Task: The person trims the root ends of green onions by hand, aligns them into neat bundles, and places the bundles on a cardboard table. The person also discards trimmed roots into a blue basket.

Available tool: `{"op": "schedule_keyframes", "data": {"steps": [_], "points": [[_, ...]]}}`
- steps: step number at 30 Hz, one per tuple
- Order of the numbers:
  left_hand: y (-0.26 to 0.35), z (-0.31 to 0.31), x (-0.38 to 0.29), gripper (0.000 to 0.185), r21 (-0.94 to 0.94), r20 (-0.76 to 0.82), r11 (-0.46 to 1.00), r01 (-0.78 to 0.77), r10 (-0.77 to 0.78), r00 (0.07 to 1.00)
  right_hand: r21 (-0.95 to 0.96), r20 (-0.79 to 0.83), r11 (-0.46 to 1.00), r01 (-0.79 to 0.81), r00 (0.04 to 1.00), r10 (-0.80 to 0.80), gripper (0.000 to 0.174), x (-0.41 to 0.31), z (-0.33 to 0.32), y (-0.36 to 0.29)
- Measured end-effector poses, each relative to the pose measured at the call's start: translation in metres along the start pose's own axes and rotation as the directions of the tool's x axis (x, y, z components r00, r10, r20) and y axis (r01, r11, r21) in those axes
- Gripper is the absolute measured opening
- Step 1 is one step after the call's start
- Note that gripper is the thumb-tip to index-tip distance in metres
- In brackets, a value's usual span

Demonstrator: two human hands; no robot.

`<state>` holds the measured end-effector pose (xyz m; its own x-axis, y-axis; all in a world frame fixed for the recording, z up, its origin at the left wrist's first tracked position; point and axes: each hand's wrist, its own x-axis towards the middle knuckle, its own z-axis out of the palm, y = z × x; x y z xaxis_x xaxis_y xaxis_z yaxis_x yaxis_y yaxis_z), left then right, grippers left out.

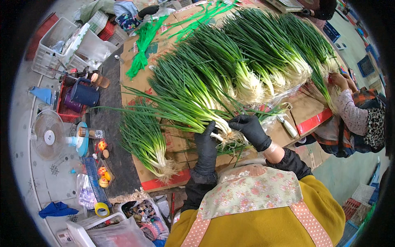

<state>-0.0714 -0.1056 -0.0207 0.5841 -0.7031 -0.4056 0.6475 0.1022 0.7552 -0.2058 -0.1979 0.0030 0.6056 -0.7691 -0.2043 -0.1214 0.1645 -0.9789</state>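
Note:
Both my hands wear black gloves. My left hand (205,145) is closed around a small bunch of green onions (197,117), its green leaves fanning out to the left. The fingers of my right hand (251,131) pinch at the white stalks near the roots. Behind my hands, large bundles of green onions (247,77) lie in a row across the cardboard-covered table (308,108), roots towards me. A separate bundle (148,139) rests to the left of my left hand. Loose leaves and stalks lie under and just beyond my hands.
A knife with a white handle (290,127) lies right of my right hand. Green netting (142,49) lies at the back left. On the left are a fan (48,137), a dark blue jug (85,92) and yellow tape (101,210). A co-worker (355,111) handles onions at the right.

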Motion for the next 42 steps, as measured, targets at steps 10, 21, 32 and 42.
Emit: {"op": "schedule_keyframes", "data": {"steps": [10, 21, 32, 42], "points": [[-0.004, -0.016, 0.007, 0.02, -0.185, -0.041, 0.982, -0.024, 0.017, 0.999, -0.098, -0.142, 0.956, 0.276, 0.947, -0.289, 0.012, -0.018, 0.002, -0.004], [0.006, -0.018, -0.001, 0.018, -0.228, 0.068, 0.969, 0.096, -0.083, 0.994, -0.038, -0.152, 0.954, 0.296, 0.942, -0.298, 0.013, -0.012, -0.009, -0.009], [-0.001, 0.008, -0.011, 0.024, 0.204, 0.156, 0.972, -0.116, 0.085, 0.984, -0.455, 0.222, 0.762, 0.462, 0.887, -0.405, 0.016, -0.017, 0.019, 0.001], [0.021, -0.009, -0.004, 0.027, -0.077, -0.003, 0.953, -0.292, 0.292, 0.956, -0.262, -0.067, 0.889, 0.375, 0.912, -0.405, 0.007, -0.021, 0.005, -0.007]]}}
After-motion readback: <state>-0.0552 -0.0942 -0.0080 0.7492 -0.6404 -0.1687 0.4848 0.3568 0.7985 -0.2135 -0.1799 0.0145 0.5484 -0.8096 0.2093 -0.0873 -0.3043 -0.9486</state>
